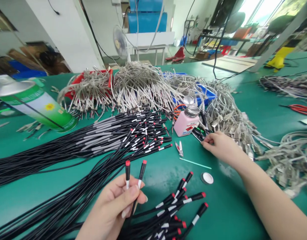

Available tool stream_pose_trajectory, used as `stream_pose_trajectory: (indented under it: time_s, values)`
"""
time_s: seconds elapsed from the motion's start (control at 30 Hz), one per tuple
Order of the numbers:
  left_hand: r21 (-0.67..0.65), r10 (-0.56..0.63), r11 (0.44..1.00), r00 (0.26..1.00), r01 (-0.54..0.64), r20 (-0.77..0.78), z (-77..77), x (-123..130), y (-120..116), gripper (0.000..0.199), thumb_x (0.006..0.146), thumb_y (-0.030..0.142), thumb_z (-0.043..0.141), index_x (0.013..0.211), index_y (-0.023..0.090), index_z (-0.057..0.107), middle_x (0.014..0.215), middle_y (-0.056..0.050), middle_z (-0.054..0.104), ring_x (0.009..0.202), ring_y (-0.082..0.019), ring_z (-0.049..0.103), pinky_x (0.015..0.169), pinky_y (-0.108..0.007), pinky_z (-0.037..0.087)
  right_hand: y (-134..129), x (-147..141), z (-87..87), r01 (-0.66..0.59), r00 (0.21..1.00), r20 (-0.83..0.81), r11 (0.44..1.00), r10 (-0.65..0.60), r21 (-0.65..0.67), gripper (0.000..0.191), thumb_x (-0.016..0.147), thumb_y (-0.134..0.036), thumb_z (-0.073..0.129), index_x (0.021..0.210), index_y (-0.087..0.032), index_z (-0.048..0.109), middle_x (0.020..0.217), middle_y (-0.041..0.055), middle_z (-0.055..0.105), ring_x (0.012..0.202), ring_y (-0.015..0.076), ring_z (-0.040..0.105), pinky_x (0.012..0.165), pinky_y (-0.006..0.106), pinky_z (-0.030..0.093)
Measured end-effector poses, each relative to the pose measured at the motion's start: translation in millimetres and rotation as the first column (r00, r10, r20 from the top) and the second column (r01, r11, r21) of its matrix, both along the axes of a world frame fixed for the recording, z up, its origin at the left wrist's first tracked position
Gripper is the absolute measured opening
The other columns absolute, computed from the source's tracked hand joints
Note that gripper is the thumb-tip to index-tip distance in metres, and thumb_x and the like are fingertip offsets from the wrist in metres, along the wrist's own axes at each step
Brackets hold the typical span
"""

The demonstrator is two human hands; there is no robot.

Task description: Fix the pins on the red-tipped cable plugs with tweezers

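Two cables (142, 171) up front, red tips raised, nearer the wearer than the pink bottle (183, 125) and off to its left. The left hand (113, 200) is clamped on them, thumb against fingers just below the white bands, the tips spread a little apart, presumably so each end shows clearly and can be reached. So the cables sit right in the left hand's pinch, their ends poking out above the thumb, and well apart from the right hand (219, 145).

Over to that one, just right of the bottle: thumb and fingertips come together at the near end of a thin rod (197, 136); whether they grip it, I can't tell.

In front of the bottle on the worktop (233, 206), here are clippers (180, 149), then a green stick (195, 163), then a cap (207, 178), likely set there for easy reach. Nearer still, a loose pile (172, 208) of red-tipped cables. Left of the bottle, a long bundle (93, 140), ends roughly gathered, probably to keep them in order; beyond it, a green can (43, 106). Behind the bottle, grey cords (138, 86) spill beside a red tray (110, 76).
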State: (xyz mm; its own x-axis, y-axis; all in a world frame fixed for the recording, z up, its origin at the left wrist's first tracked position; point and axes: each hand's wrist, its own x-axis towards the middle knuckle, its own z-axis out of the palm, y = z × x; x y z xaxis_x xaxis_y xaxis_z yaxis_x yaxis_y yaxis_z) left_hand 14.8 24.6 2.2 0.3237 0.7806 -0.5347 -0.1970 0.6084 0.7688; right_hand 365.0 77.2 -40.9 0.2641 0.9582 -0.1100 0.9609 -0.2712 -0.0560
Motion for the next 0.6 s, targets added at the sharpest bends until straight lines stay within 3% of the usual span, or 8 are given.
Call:
stream_pose_trajectory:
  time_s: [0.33, 0.6]
  values:
    - [-0.075, 0.043, 0.996, 0.999, -0.041, 0.025, 2.0, 0.8, 2.4, 0.024, 0.075, 0.037, 0.076, 0.082, 0.018, 0.063, 0.067, 0.003, 0.06, 0.049, -0.003, 0.027, 0.048, -0.015, 0.026, -7.2, 9.4, -1.6, -0.019, 0.999, -0.048, 1.0, 0.019, 0.005, 0.018, 0.089, -0.032, 0.061, 0.09, -0.014, 0.062, 0.093, 0.0028, 0.064, 0.081, 0.0138, 0.061, 0.075, 0.033, 0.053]
    - [-0.045, 0.107, 0.994, 0.979, -0.1, 0.176, 6.1, 4.8, 0.1, 0.023, 0.083, 0.041, 0.066, 0.091, 0.019, 0.065, 0.05, 0.009, 0.039, 0.044, -0.004, 0.017, 0.042, -0.017, 0.019, -7.6, 17.6, -4.0, -0.024, 0.98, -0.2, 0.999, 0.016, -0.034, 0.018, 0.09, -0.032, 0.06, 0.084, -0.015, 0.061, 0.081, 0.0001, 0.063, 0.068, 0.01, 0.059, 0.063, 0.026, 0.052]
